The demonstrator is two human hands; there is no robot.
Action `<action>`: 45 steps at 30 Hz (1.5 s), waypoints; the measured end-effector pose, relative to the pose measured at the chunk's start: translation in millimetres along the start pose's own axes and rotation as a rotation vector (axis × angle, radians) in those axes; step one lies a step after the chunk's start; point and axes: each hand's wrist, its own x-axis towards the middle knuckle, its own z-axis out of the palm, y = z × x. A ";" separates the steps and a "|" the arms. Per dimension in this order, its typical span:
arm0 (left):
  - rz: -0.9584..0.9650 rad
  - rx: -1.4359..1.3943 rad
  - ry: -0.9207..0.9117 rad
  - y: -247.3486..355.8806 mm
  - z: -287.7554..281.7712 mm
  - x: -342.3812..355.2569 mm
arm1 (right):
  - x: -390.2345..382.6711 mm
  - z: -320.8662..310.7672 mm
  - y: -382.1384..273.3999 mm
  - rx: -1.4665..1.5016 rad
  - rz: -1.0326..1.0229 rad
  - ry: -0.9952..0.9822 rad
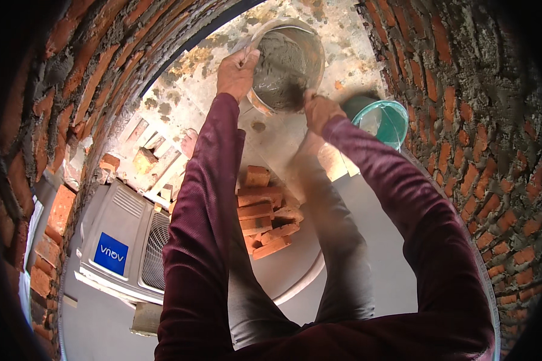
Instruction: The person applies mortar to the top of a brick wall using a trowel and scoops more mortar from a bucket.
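Mortar bucket (312,48): at 12 o'clock of the view, over the stained slab (190,57); mouth turned toward the wearer, which leaves the inside easy to see and reach.
Wet mortar (277,60): grey, smeared up the bucket's inner wall.
Left hand (235,77): at the bucket's 9 o'clock; fingers closed over the rim, thumb up, presumably to steady it.
Right hand (322,113): at the bucket's 5 o'clock, close by its near edge; fingers look curled, but motion blur sets in here. Cannot tell whether they grip a tool; the dark smudge beside them is unreadable.
Green bucket (397,129): at 4 o'clock from the mortar, just beyond the right hand; within easy reach of that arm. Contents unclear.
Brick pile (265,210): at 6 o'clock, loosely heaped near the legs; probably kept handy there.
Air-conditioner outdoor unit (117,225): between 7 and 8 o'clock, well apart from the buckets.
Brick walls (485,162): at 3 and 9 o'clock, hemming in the workspace.
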 end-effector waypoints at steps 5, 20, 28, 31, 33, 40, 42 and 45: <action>0.049 0.070 -0.012 -17.4 -6.3 4.8 | -34.8 -25.4 0.8 -0.089 -0.023 -0.034; 0.038 -0.041 -0.024 -26.1 3.1 -5.0 | 40.9 2.4 24.8 0.157 -0.182 -0.004; -0.014 0.202 0.033 19.0 12.2 -8.0 | -16.6 -65.1 40.2 -0.201 0.054 0.043; 0.052 0.219 0.005 19.0 15.1 -7.3 | 24.9 -71.2 69.7 -0.295 0.107 0.050; 0.167 0.176 0.032 12.2 19.2 -10.2 | 39.9 -51.5 70.1 -0.259 0.054 -0.003; 0.125 0.105 0.050 14.4 31.9 -7.2 | 52.5 1.0 67.4 0.090 -0.145 -0.295; 0.238 0.017 0.072 0.3 29.0 -4.5 | 49.3 19.3 72.6 0.311 -0.111 -0.204; 0.282 -0.010 0.081 -8.5 27.3 -2.0 | 35.0 25.2 65.4 0.700 0.062 -0.214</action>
